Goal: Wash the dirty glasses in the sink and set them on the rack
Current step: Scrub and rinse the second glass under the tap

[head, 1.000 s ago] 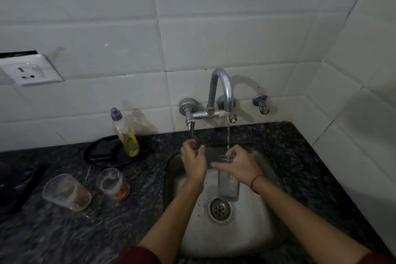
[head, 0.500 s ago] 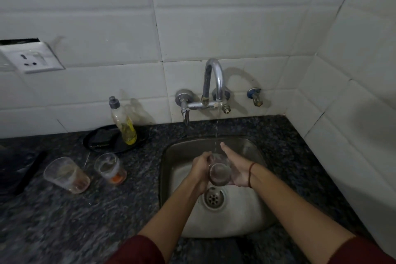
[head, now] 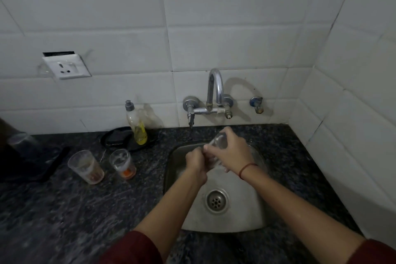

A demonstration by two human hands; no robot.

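Over the back of the steel sink (head: pixel 235 218) I hold a clear glass (head: pixel 219 141), tilted with its base up and away. My right hand (head: pixel 232 152) wraps round its body. My left hand (head: pixel 196 165) is curled at the glass's lower end, where its mouth is hidden. Two dirty glasses stand on the dark counter to the left: a larger one (head: pixel 86 167) with brownish residue and a smaller one (head: pixel 122 163) with orange dregs. No rack is in view.
The chrome tap (head: pixel 215 96) juts from the tiled wall above the sink. A bottle of yellow dish soap (head: pixel 137 126) stands on a black dish (head: pixel 116 137) behind the glasses. A dark appliance (head: pixel 27 156) sits at far left. A tiled side wall closes the right.
The glass went from upright under the running tap to lifted and tilted near the sink's back rim, both hands on it. No stream of water is visible now. The view has pulled back.
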